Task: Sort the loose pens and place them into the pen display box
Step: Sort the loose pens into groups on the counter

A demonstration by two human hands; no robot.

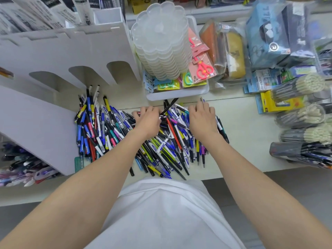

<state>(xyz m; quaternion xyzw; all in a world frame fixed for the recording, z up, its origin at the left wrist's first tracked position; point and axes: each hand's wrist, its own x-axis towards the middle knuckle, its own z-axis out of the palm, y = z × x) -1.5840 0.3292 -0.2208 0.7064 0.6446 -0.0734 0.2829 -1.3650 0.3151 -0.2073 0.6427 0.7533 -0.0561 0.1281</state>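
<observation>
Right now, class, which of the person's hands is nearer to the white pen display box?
Left. The left hand is on the pen pile, just right of the white display box; the right hand is farther right, over the pile's other side.

You can read very little here. The clearest lettering is the large pale "ILL" that ends a word on the blue packet (265, 20) at upper right; the letters before it are lost in glare. Lower on the same packet, a round dark sticker (274, 46) carries white figures that look like "7.5", though blur leaves that unsure. The yellow box (138, 5) at the top edge shows large letters beginning "ch", cut off by the frame. The white tubes (59, 9) at upper left carry black print, and many pens (161, 141) on the surface (242, 141) bear blue logos; both are too blurred to read.
</observation>
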